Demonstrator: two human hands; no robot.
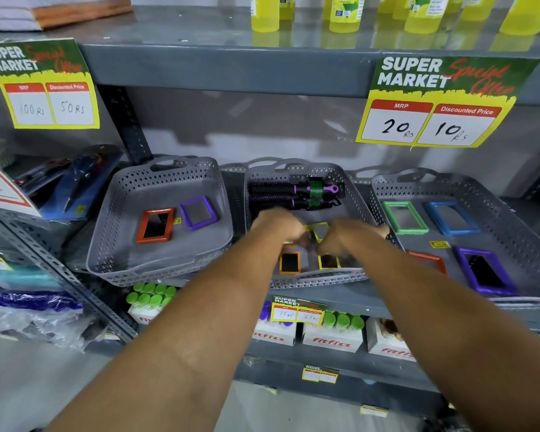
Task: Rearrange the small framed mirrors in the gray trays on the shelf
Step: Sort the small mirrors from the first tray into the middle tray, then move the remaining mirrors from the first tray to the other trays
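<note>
While both blurred hands, left hand (278, 227) and right hand (353, 236), hover curled, grip unclear, a small yellow-framed mirror (317, 230) lies between them inside the middle gray perforated plastic tray (318, 277).

Viewpoint: your head camera, close, above both forearms.
Facing: forward and down at the gray metal shelf (231, 62) and its gray perforated plastic trays (131, 194).

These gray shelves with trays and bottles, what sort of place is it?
Most likely a supermarket aisle: green-and-yellow "Super Market Special Offer" price cards hang on the gray metal shelf edge, with perforated gray plastic trays of small framed mirrors.
</note>
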